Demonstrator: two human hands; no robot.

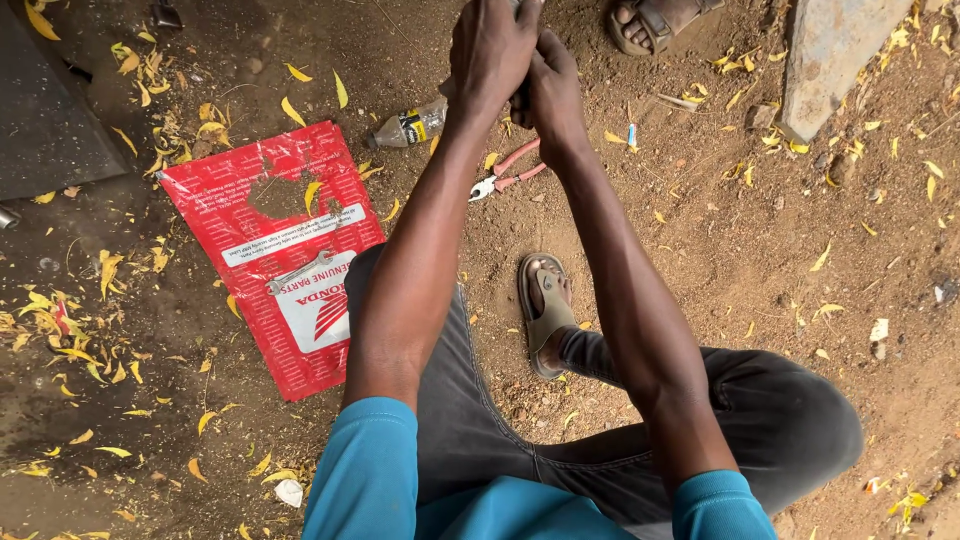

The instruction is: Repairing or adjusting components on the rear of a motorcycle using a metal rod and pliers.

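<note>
ground: red plastic bag (275, 250) with spanner (300, 272) on it, pink-handled pliers (508, 172) and small bottle (408, 127) just below hands | left hand (490, 50) + right hand (550, 85): pressed together at top edge, fingers curled; held item cut off by the frame, can't tell

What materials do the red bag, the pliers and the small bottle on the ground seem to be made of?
Red bag: thin plastic film, it seems; glossy, creased, with a torn hole.
Pliers: bare metal jaws, grips probably rubber or plastic, dull pink.
Bottle: likely clear plastic with a label band, dusty.
</note>
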